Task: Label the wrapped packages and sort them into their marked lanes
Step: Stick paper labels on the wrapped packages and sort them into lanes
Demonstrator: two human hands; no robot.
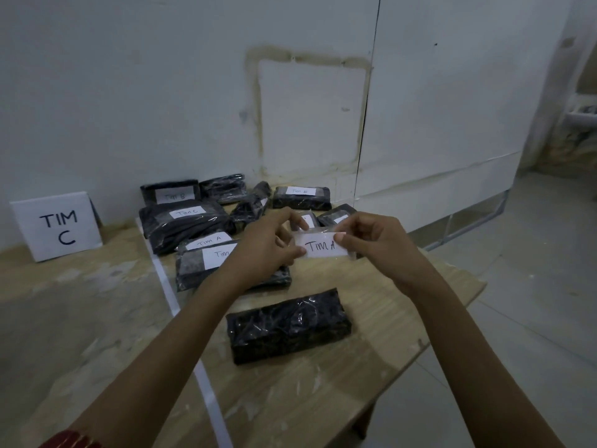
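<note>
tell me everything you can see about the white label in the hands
The small white rectangular paper label reads "TIM A" in dark handwriting. It is flat, long side roughly level, written face toward the camera. It is held in the air above the wooden table: the left hand pinches its left end, the right hand its right end. A clear glossy strip, perhaps tape, seems to edge it. An unlabelled black plastic-wrapped package lies nearer the camera.

Dim, flat light, wide-angle bending at edges
</note>
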